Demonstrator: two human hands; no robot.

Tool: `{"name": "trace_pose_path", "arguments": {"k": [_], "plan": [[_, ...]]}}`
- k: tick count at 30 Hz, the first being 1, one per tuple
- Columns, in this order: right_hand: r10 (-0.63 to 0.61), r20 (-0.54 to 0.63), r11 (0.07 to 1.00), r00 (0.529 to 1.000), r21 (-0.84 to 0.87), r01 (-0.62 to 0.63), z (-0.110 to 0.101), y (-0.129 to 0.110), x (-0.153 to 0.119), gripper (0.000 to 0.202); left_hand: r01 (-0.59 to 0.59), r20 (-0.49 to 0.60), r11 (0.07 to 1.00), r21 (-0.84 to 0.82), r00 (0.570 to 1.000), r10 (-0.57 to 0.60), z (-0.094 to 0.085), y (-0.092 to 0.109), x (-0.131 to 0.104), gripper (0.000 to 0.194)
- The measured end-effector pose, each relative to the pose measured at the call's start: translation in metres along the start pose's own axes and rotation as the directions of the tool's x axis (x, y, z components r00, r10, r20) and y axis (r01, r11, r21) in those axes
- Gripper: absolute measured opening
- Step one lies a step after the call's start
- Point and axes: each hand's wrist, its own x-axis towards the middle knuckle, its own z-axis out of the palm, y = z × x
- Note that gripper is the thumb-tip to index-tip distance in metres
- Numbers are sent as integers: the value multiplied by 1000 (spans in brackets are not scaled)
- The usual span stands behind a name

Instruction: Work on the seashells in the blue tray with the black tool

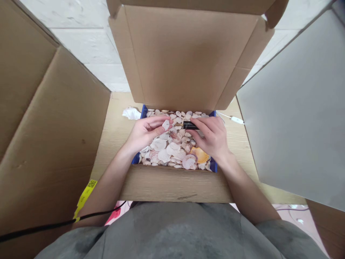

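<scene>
Between the thumb and fingers of my left hand [148,131] is a small white shell [166,125]. My right hand [210,136] grips a black cylindrical tool [190,125] with a brass-coloured front end and a thin tip. That tip points left at the white shell; whether they touch is too small to tell. Both hands are over an open box with blue side walls [214,166], filled with many shells. White and pinkish shells lie below the hands, and an orange fan-shaped shell [199,155] is near my right wrist.
A raised cardboard flap [188,57] stands behind the box. Cardboard [67,108] walls the left side, a grey-white panel [296,108] the right. Crumpled white material [131,113] and a white cable connector [237,120] lie on the wooden table [172,183]. A black cable [40,227] crosses my left forearm.
</scene>
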Motion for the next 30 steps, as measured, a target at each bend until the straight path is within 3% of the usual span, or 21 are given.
{"name": "trace_pose_path", "arguments": {"k": [8,14,30], "plan": [[-18,-66,999,998,-28,17,-3,-1,1,38,50,77,999,-12,996,-48,-2,-2,-1,32],[-30,-83,998,996,-51,25,-3,-2,3,35,-5,33,1000,0,999,5,0,-2,0,30],[14,-71,1000,997,-27,-16,-3,-1,2,38,8,-64,999,31,998,-6,3,3,1,34]]}}
